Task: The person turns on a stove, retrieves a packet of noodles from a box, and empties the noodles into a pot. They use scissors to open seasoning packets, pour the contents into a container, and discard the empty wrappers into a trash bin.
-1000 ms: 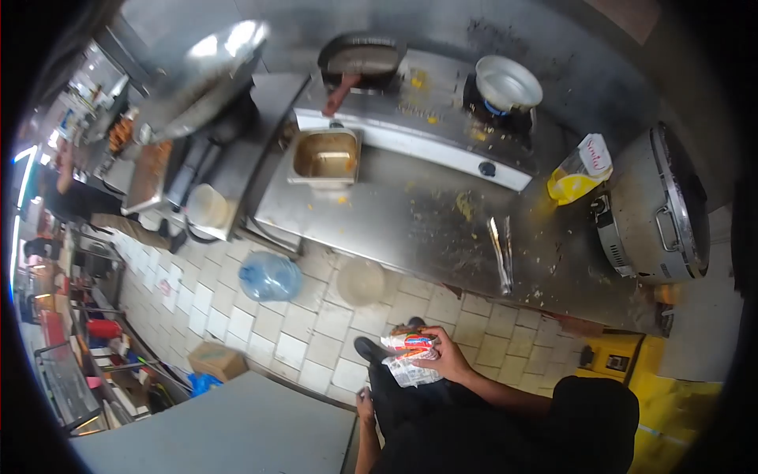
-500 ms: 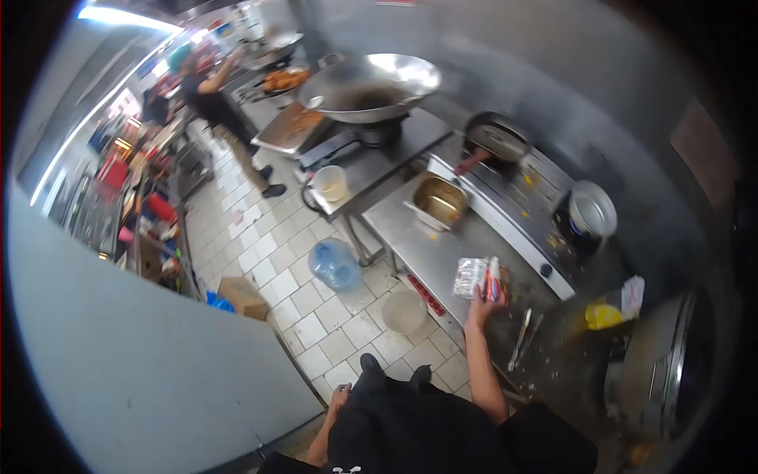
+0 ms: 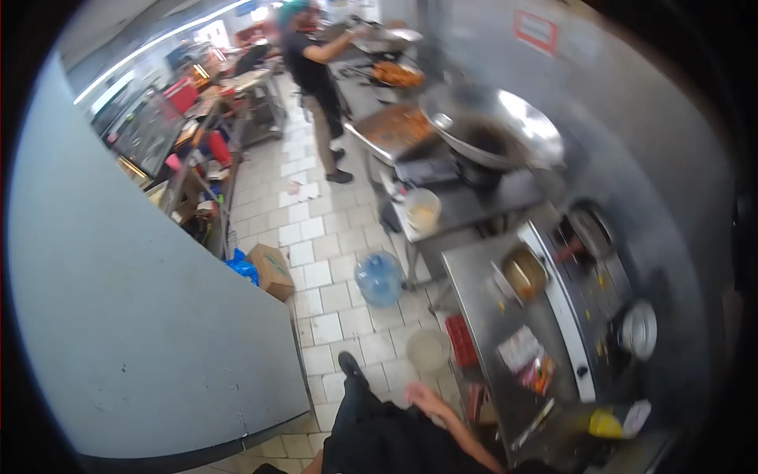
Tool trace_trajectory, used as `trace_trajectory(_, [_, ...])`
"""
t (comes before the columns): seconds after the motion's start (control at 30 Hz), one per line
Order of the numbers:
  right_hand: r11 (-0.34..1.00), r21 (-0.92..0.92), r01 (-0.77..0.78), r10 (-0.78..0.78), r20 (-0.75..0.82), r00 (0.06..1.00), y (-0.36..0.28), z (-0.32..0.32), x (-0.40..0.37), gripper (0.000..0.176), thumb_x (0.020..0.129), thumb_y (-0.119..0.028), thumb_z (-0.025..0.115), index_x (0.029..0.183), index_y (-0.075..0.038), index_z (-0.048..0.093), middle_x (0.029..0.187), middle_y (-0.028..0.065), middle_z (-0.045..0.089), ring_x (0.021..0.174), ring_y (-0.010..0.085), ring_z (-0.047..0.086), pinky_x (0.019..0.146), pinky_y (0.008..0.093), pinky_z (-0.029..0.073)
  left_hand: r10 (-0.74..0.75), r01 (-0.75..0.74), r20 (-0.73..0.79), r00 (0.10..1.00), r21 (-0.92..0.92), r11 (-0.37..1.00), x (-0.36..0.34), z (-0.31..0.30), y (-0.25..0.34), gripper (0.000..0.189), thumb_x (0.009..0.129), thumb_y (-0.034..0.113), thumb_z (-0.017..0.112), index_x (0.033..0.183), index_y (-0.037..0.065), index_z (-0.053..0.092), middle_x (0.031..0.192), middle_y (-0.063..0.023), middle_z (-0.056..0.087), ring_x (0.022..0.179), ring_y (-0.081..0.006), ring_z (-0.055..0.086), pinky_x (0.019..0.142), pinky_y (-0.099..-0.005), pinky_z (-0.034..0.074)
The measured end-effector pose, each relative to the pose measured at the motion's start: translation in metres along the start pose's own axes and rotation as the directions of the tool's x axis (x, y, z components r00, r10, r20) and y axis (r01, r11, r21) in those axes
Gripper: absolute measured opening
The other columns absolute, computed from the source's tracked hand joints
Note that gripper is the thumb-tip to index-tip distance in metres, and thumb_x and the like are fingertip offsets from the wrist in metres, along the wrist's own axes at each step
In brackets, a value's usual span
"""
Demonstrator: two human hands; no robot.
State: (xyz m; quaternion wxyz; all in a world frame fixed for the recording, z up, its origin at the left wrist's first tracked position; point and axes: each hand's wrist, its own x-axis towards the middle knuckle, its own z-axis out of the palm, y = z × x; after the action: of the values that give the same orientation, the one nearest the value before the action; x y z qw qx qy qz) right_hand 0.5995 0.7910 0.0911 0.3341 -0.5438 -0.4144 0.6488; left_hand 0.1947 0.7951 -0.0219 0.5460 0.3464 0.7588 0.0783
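My right hand (image 3: pixel 427 399) hangs in front of my body, left of the steel table (image 3: pixel 485 296). It is slightly blurred, with its fingers loosely apart and nothing visible in it. On the table lies a packet (image 3: pixel 523 351) with a whitish wrapper, and a colourful orange-and-pink packet (image 3: pixel 540 374) touches it. Below them are metal tongs (image 3: pixel 533 424). Only a bit of my left forearm shows at the bottom edge; my left hand is out of view.
A metal pan (image 3: pixel 523 273) stands farther up the table, beside a burner counter holding a pot (image 3: pixel 636 330). On the floor are a blue water jug (image 3: pixel 379 278), a bucket (image 3: pixel 428 351) and a cardboard box (image 3: pixel 271 272). A person (image 3: pixel 312 75) stands beyond, near a large wok (image 3: pixel 525 118).
My right hand has let go of the packets, which now lie on the table, and has drawn back toward my body. My left hand has left the view. The camera has turned left.
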Motion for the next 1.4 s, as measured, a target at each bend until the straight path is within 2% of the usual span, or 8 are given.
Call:
trace_trajectory(0.13, [0.967,0.093,-0.236,0.244,-0.085,0.966,0.073,-0.002,0.046,0.034,0.091,-0.022,0.066,0.117,-0.002,0.057,0.101,0.0128,0.068,0.084,0.0191,0.067,0.072,0.0305,0.054,-0.099,0.096,-0.015,0.995,-0.128,0.987,0.030,-0.070,0.046,0.049,0.094,0.047,0.053,0.113,0.003,0.064,0.104,-0.0104,0.066,0.095,-0.0234,0.061,0.086,-0.0359,0.047])
trace_trajectory(0.2, [0.702,0.600,-0.384,0.596,-0.200,0.777,0.164,-0.028,0.073,0.028,0.092,-0.018,0.060,0.116,-0.005,0.056,0.095,0.0133,0.067,0.071,0.0224,0.068,0.058,0.0309,0.053,-0.146,0.144,0.002,0.989,-0.169,0.975,0.050,-0.098,0.051,0.049,0.094,0.047,0.053,0.112,0.003,0.065,0.104,-0.0106,0.066,0.095,-0.0232,0.061,0.087,-0.0362,0.047])
trace_trajectory(0.33, [0.738,0.465,-0.490,0.675,-0.519,0.525,0.073,-0.001,0.105,0.028,0.094,-0.023,0.046,0.111,-0.003,0.057,0.096,0.0127,0.065,0.086,0.0301,0.067,0.070,0.0457,0.054,-0.257,0.274,0.111,0.960,-0.185,0.944,0.097,-0.131,0.050,0.049,0.094,0.048,0.052,0.110,0.004,0.066,0.104,-0.0108,0.066,0.095,-0.0228,0.061,0.089,-0.0366,0.046])
trace_trajectory(0.57, [0.818,0.374,-0.437,0.571,-0.441,0.692,-0.023,0.026,0.287,0.023,0.093,-0.020,0.046,0.105,-0.004,0.058,0.091,0.0127,0.065,0.081,0.0295,0.067,0.065,0.0434,0.053,-0.367,0.474,0.510,0.778,-0.091,0.876,0.195,-0.197,0.074,0.068,0.093,0.060,0.046,0.134,0.006,0.047,0.124,-0.0115,0.058,0.101,-0.0248,0.061,0.096,-0.0472,0.043])
trace_trajectory(0.7, [0.867,0.307,-0.393,0.493,-0.407,0.769,-0.079,0.036,0.372,0.021,0.093,-0.018,0.045,0.103,-0.005,0.058,0.089,0.0127,0.065,0.078,0.0291,0.067,0.062,0.0422,0.052,-0.001,0.011,0.184,0.983,-0.053,0.999,0.308,-0.250,0.190,0.048,0.096,0.053,0.046,0.099,0.008,0.061,0.083,-0.0051,0.066,0.068,-0.0179,0.061,0.060,-0.0324,0.048])
trace_trajectory(1.0, [0.793,0.220,-0.568,0.608,-0.262,0.749,-0.131,0.000,0.521,0.017,0.091,-0.014,0.044,0.096,-0.006,0.058,0.083,0.0127,0.064,0.072,0.0283,0.066,0.055,0.0392,0.051,0.234,-0.241,-0.056,0.971,-0.266,0.933,0.421,-0.284,0.391,0.048,0.088,0.047,0.060,0.105,0.003,0.063,0.094,-0.0138,0.069,0.082,-0.0261,0.068,0.072,-0.0389,0.054])
trace_trajectory(1.17, [0.766,0.160,-0.622,0.642,-0.179,0.745,-0.182,-0.025,0.647,0.016,0.091,-0.012,0.044,0.092,-0.007,0.059,0.080,0.0127,0.064,0.069,0.0278,0.066,0.051,0.0376,0.051,-0.067,0.077,-0.193,0.979,0.043,0.996,0.434,-0.300,0.380,0.046,0.086,0.045,0.062,0.104,0.003,0.065,0.107,-0.0202,0.066,0.108,-0.0351,0.060,0.094,-0.0427,0.045])
trace_trajectory(1.4, [0.873,-0.189,-0.450,0.441,-0.087,0.893,-0.292,-0.035,0.934,0.018,0.093,-0.014,0.048,0.110,-0.008,0.052,0.097,0.0152,0.064,0.076,0.0274,0.065,0.059,0.0418,0.051,-0.389,0.349,0.011,0.921,-0.465,0.814,0.430,-0.319,0.397,0.043,0.088,0.044,0.059,0.106,0.005,0.067,0.099,-0.0132,0.068,0.084,-0.0261,0.067,0.080,-0.0453,0.052])
